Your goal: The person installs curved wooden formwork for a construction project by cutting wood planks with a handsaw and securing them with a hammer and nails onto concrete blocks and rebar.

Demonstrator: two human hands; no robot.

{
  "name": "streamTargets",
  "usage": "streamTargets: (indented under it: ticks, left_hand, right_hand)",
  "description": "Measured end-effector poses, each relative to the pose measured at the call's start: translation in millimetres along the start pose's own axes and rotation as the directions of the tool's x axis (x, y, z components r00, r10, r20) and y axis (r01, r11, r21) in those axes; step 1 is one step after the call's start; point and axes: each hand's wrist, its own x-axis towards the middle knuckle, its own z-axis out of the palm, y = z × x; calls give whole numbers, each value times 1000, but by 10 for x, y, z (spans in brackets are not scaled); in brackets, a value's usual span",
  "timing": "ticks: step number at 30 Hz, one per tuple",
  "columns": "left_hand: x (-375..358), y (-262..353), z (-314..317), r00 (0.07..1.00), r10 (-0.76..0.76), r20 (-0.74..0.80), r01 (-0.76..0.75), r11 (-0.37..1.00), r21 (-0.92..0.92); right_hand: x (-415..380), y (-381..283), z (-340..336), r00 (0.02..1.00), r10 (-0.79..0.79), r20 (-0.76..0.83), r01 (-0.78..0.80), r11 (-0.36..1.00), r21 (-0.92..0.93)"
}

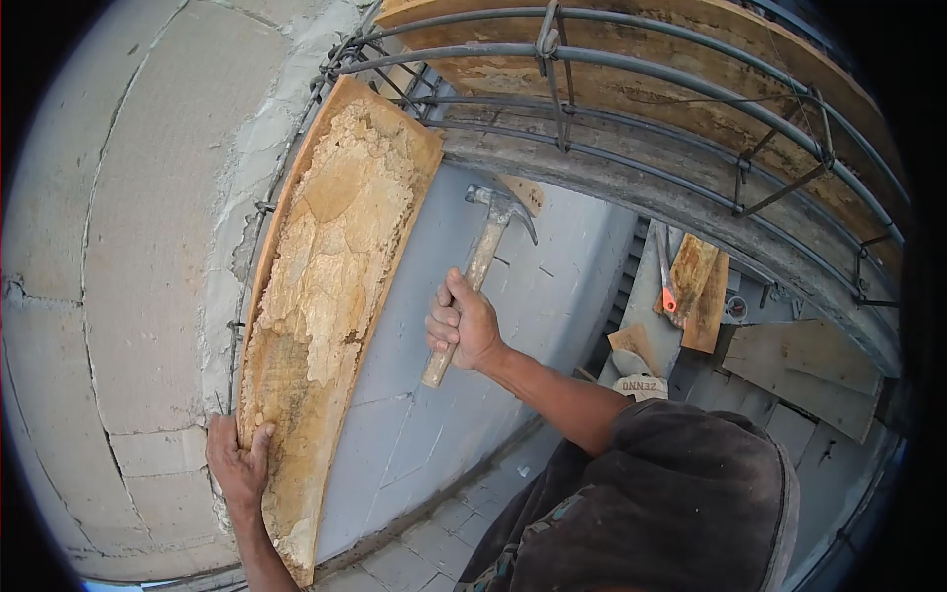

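Observation:
My right hand (461,321) is wrapped round the wooden handle of a claw hammer (483,253), whose metal head points up and away from me. The hammer is held to the right of a long wooden board (330,237) crusted with dried mortar. At the board's lower left edge, my left hand (239,459) grips it, thumb on the face and fingers round the side toward the wall. A thin, nail-like piece (219,403) sticks up just above those fingers. The board stands lengthwise along a strip of steel bars beside the wall.
A block wall (158,237) with rough mortar joints rises at left. Tied steel rebar (631,64) arches across the top, before another stained board (681,39). At right lie wood offcuts (705,296), a tool with an orange-tipped handle (669,298) and a plywood piece (804,370).

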Motion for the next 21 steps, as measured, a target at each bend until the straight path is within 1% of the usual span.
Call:
streamTargets:
  ticks: [1, 4, 7, 10, 13, 16, 19, 21]
  left_hand:
    - [-6, -12, -3, 1000, -2, 8, 2, 1000, 4]
    - [-19, 2, 0, 1000, -13, -7, 13, 1000, 5]
    - [-2, 32, -9, 1000, -1, -4, 1, 1000, -13]
    - [-5, 63, -32, 1000, -28, 9, 28, 1000, -4]
    - [-19, 35, 3, 1000, -16, -17, 16, 1000, 6]
    - [-20, 49, -17, 1000, -3, -6, 3, 1000, 10]
    - [-36, 43, -21, 1000, -19, -3, 19, 999, 29]
    - [-42, 49, -34, 1000, -28, 5, 28, 999, 29]
  right_hand:
    - [27, 3, 12, 999, 0, 37, 0, 1000, -6]
    - [136, -64, 49, 981, 185, 64, -177, 979, -105]
    - [80, -55, 55, 990, 121, 68, -117, 991, -64]
    - [63, -13, 74, 995, 90, 54, -87, 994, -59]
    - [99, -78, 48, 976, 203, 76, -193, 974, -117]
    - [46, -8, 73, 996, 70, 61, -66, 996, -54]
    - [115, -29, 133, 991, 136, 14, -131, 975, -179]
    - [79, -64, 74, 993, 117, 13, -112, 974, -197]
